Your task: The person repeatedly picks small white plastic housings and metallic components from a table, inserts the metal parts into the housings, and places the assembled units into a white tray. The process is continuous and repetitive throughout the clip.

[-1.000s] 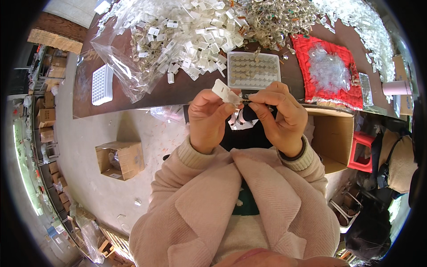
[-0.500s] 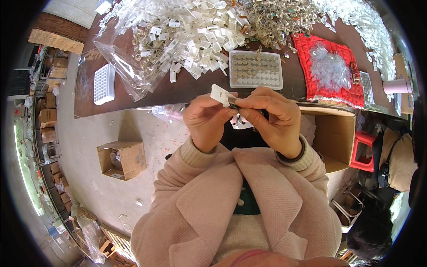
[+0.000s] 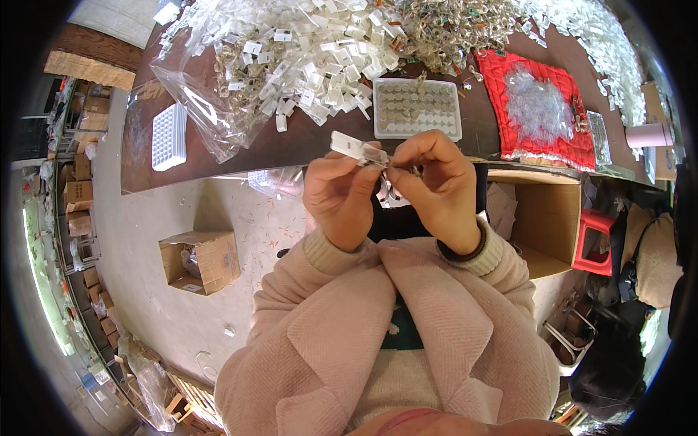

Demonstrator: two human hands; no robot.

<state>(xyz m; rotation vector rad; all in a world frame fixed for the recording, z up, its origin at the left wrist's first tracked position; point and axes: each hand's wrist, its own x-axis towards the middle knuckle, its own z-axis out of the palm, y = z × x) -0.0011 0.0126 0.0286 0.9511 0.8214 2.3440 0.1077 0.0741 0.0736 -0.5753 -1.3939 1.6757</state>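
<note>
Brown table [image 3: 298, 145] ahead, I'd steady the white piece [image 3: 347, 145] pinched in the left hand [image 3: 339, 192] — right hand [image 3: 440, 185] pinched closed at its end, contents unclear

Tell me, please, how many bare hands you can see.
2: the left hand holds a white plastic piece; the right hand is at that piece's right end. Others' hands may be hidden.

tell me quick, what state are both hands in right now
Left hand: closed, holding a white plastic piece.
Right hand: thumb and finger closed at the piece's right end; what they pinch is too small to tell.
</note>
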